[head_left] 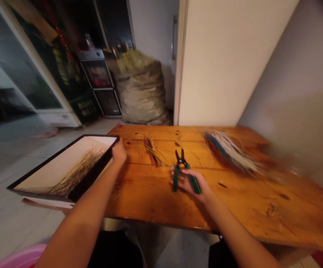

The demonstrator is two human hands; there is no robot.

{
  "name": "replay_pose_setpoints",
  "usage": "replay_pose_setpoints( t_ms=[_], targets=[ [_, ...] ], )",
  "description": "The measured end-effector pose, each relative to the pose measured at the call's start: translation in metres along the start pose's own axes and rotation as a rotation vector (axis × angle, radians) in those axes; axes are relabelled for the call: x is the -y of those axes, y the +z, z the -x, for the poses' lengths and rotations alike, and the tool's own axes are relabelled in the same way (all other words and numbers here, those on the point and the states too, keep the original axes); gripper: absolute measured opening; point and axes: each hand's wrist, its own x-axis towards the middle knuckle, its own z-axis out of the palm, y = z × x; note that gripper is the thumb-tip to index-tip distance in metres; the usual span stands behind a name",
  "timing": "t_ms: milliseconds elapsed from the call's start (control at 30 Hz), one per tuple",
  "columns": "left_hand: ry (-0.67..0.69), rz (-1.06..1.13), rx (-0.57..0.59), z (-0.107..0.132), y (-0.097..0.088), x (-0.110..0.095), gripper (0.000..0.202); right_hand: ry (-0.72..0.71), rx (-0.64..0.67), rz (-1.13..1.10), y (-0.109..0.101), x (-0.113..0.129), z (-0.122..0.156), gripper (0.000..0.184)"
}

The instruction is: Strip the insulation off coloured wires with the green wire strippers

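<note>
Green wire strippers [181, 163] fill the right hand [191, 182]; the left hand [119, 153] grips a tray [94, 174] near wire bundles [230, 152].

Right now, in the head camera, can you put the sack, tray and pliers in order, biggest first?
Largest: the sack and tray look alike, and the tray is nearer, so I can't rank them. Smallest: the pliers.

Warm, dim indoor light; edges bowed (right side smeared by blur).

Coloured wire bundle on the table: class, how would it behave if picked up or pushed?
The coloured wire bundle looks light for its size and probably springy, since the strands fan out straight. Unbound on the wooden table, it would likely slide apart when pushed.
</note>
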Motion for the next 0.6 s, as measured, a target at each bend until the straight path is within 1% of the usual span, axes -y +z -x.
replay_pose_setpoints(
  t_ms=[67, 133, 200, 267, 300, 400, 500, 600],
  targets=[
    [0.104, -0.116, 0.053, -0.008, 0.000, -0.009, 0.064, -0.042, -0.021, 0.008, -0.001, 0.003, 0.000, 0.016],
    [0.255, -0.205, 0.129, -0.005, 0.004, -0.018, 0.064, -0.095, -0.058, 0.017, -0.002, 0.007, -0.002, 0.015],
    [0.415, -0.274, 0.230, 0.004, 0.012, -0.026, 0.050, -0.152, -0.119, 0.018, -0.004, 0.011, -0.004, 0.016],
    [0.557, -0.327, 0.344, 0.018, 0.023, -0.037, 0.032, -0.204, -0.200, -0.002, -0.006, 0.014, -0.005, 0.017],
    [0.622, -0.345, 0.397, 0.025, 0.029, -0.043, 0.027, -0.225, -0.239, -0.013, -0.007, 0.016, -0.006, 0.017],
    [0.798, -0.363, 0.507, 0.047, 0.047, -0.064, 0.026, -0.278, -0.316, -0.016, -0.009, 0.021, -0.006, 0.016],
    [0.906, -0.372, 0.551, 0.062, 0.064, -0.082, 0.026, -0.313, -0.337, 0.022, -0.012, 0.024, -0.006, 0.017],
    [0.938, -0.388, 0.557, 0.065, 0.073, -0.094, 0.020, -0.332, -0.352, 0.037, -0.014, 0.027, -0.008, 0.018]
  ],
)
